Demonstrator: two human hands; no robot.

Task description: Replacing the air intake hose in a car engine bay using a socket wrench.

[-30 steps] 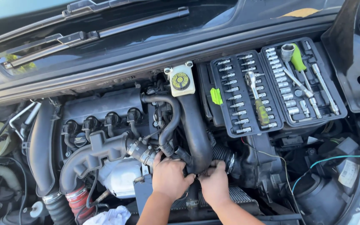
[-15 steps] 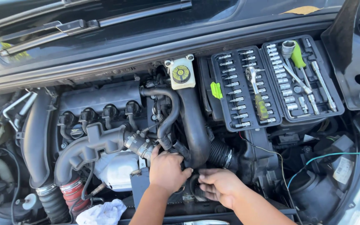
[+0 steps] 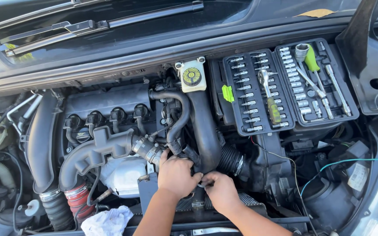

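Observation:
I am looking down into an open engine bay. My left hand (image 3: pixel 176 175) is curled against the lower end of the thick black air duct (image 3: pixel 204 126), its thumb pointing up toward a ribbed metal coupling (image 3: pixel 147 150). Touching it on the right, my right hand (image 3: pixel 222 192) pinches a thin ring-shaped clamp (image 3: pixel 202 184) at the foot of that duct. A thinner black hose (image 3: pixel 178 118) curves down just above my left hand. What lies under my palms is hidden.
An open black socket set case (image 3: pixel 285 87) with a ratchet and a green-handled tool rests on the right of the bay. A fluid reservoir with a yellow cap (image 3: pixel 191 76) sits at the back. A white rag (image 3: pixel 108 220) and a red hose (image 3: pixel 77 196) lie lower left.
My right hand has moved left and up until its fingertips meet my left hand at the foot of the duct. The view has shifted slightly.

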